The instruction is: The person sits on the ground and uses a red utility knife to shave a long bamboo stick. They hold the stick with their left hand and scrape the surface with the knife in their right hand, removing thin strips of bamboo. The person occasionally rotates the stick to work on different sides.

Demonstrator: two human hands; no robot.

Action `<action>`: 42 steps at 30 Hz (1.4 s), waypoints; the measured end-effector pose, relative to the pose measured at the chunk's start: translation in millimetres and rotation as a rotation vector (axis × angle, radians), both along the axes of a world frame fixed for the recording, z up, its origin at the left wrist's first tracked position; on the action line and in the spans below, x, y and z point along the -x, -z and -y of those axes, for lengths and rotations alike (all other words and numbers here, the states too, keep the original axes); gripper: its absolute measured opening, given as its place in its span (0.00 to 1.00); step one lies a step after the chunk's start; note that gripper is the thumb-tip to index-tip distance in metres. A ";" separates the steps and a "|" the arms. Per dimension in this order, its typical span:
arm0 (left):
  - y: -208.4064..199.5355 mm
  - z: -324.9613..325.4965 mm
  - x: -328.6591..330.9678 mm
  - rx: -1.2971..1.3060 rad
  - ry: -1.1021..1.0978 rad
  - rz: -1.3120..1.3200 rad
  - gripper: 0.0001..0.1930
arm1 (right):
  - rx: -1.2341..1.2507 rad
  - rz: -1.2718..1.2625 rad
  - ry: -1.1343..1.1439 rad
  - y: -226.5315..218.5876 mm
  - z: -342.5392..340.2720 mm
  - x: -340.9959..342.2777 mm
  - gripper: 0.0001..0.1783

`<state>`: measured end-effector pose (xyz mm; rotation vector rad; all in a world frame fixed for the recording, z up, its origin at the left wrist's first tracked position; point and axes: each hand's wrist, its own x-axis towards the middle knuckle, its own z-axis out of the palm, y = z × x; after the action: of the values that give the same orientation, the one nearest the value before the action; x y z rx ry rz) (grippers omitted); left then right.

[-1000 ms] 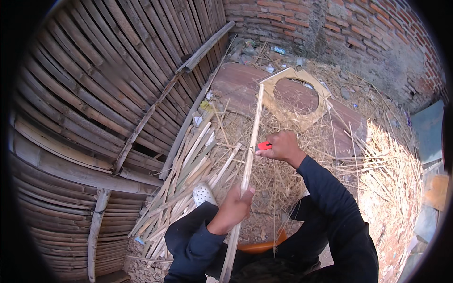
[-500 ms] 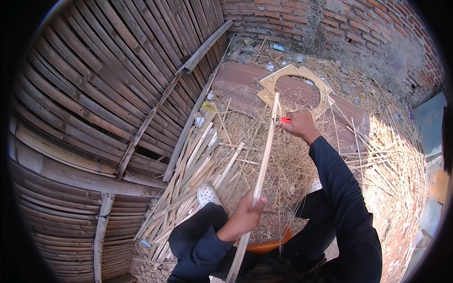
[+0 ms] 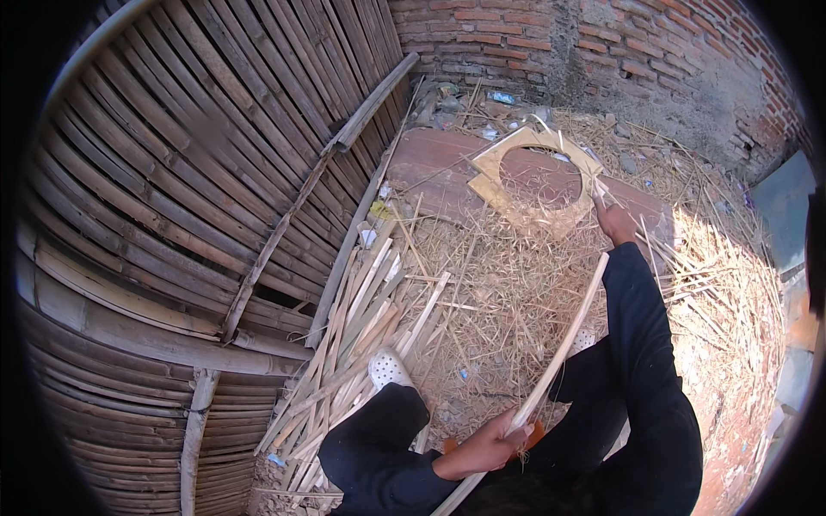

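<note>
My left hand (image 3: pixel 492 445) is closed round a long pale bamboo strip (image 3: pixel 564 351), low in the head view. The strip slants up and right, its far end free beside my right sleeve. My right hand (image 3: pixel 615 221) is stretched forward to the right edge of a pale wooden board with a large round hole (image 3: pixel 492 179). Its fingers look curled by thin slivers at that edge. What they grip is hidden, and no red tool shows.
A heap of split bamboo strips (image 3: pixel 361 297) lies on the left beside a slatted bamboo wall (image 3: pixel 198 172). Shavings (image 3: pixel 508 292) cover the ground before me. The holed board rests on a reddish-brown panel (image 3: pixel 430 163), with a brick wall (image 3: pixel 490 39) behind.
My right hand has left the strip and moved right to the board's edge; the red tool is out of sight. My left hand has swung the strip to the right.
</note>
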<state>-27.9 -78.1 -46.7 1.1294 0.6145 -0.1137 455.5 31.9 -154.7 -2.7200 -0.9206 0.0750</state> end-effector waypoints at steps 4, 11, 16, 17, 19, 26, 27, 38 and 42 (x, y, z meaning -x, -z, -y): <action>-16.6 -35.5 5.4 0.131 -0.274 0.060 0.10 | 0.057 -0.082 -0.066 -18.5 8.3 18.7 0.52; -33.7 -54.6 -0.8 0.091 -0.518 0.053 0.09 | -0.179 -0.163 -0.719 -109.2 3.9 199.1 0.38; -36.2 -61.3 -4.2 0.074 -0.559 0.071 0.10 | -0.238 -0.074 -1.062 -114.3 42.3 255.0 0.34; -36.7 -61.1 -4.4 0.061 -0.569 0.072 0.10 | -0.252 -0.082 -1.102 -114.2 44.7 260.3 0.34; -37.3 -60.8 -8.3 0.039 -0.574 0.079 0.09 | -0.210 -0.038 -1.110 -113.2 46.3 264.9 0.34; -23.9 -52.5 -13.7 -0.111 -0.500 0.047 0.07 | -0.261 0.115 -1.025 -93.0 21.5 240.3 0.35; -23.7 -53.1 -14.5 -0.138 -0.504 0.047 0.07 | -0.278 0.106 -1.030 -92.9 19.6 239.3 0.36; -6.2 -29.7 -18.3 -0.357 -0.399 0.117 0.06 | -0.200 0.102 -0.684 -87.1 -22.1 158.3 0.39; 3.2 -24.3 -17.3 -0.426 -0.383 0.115 0.06 | -0.242 0.139 -0.615 -71.1 -36.9 132.0 0.40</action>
<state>-10.6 -53.8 -49.9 1.3927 0.7618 0.4268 323.5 68.8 -83.6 -2.1583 -1.6553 -0.1022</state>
